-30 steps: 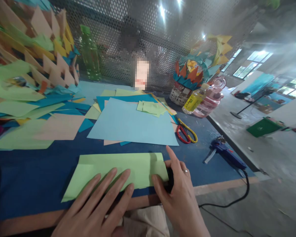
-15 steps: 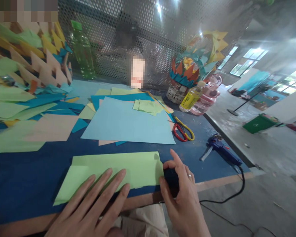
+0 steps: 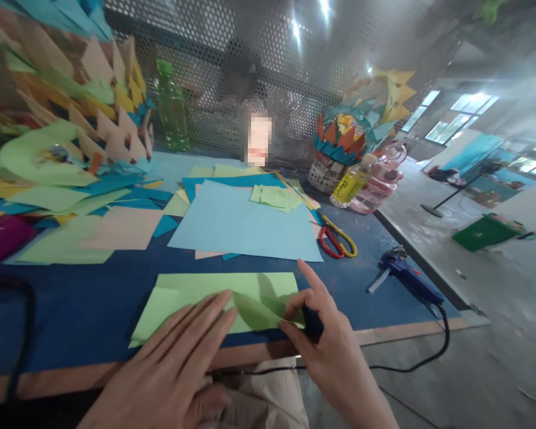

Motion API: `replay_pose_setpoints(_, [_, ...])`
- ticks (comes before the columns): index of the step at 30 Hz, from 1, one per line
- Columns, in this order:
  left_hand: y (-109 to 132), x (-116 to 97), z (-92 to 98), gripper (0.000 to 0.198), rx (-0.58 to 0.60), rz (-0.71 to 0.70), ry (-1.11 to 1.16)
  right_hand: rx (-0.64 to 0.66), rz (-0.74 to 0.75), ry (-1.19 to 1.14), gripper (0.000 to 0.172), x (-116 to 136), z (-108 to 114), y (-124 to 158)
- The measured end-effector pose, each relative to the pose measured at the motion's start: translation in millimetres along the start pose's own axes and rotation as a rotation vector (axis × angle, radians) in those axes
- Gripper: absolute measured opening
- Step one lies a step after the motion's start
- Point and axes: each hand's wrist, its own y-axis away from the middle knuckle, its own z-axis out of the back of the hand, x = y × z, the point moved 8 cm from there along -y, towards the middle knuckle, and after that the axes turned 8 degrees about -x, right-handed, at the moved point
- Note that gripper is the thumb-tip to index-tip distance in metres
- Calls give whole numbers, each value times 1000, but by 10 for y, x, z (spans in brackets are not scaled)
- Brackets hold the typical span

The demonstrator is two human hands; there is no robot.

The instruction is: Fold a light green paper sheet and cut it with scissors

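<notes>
A folded sheet of light green paper [image 3: 183,289] lies near the front edge of the blue table [image 3: 93,316]. Flat on its lower left part rests my left hand [image 3: 178,345], fingers stretched out and close together. The thumb and index finger of my right hand [image 3: 324,322] pinch the paper's right end, which is lifted and bent so that a shaded fold shows. Just behind the green paper is a large light blue sheet [image 3: 241,226], with small green paper pieces [image 3: 274,196] on top of it.
Scissors [image 3: 337,238] with red and yellow handles lie right of the blue sheet. A blue glue gun [image 3: 411,277] with a cord sits at the right edge. Paper scraps [image 3: 129,226] and a spiky paper construction [image 3: 111,131] fill the left. Bottles [image 3: 352,182] stand at the back.
My right hand has lifted and bent the right end of the green paper. My left hand's fingers have drawn closer together. The view has shifted left, bringing a purple object into sight.
</notes>
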Motion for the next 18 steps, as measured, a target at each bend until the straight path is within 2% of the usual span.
replay_pose_setpoints(3, [26,218,35,57,1,162,-26,133,69,29,68,54,-41,-22])
replay_pose_setpoints(8, [128,538,-71,64,124,332,27,247,103,30,37,144,-66,-56])
replay_pose_setpoints(11, [133,610,-115,66,151,361,80,229,87,95,36,177,-43,-63])
replay_pose_setpoints(15, [124,604,-145,70,167,351,111,180,-72,142,50,127,9,-75])
replay_pose_setpoints(17, [111,582,-125,71,160,336,95,152,-125,117,43,121,23,-96])
replay_pose_setpoints(18, [98,563,-111,70,158,320,84,142,-131,109,34,124,22,-110])
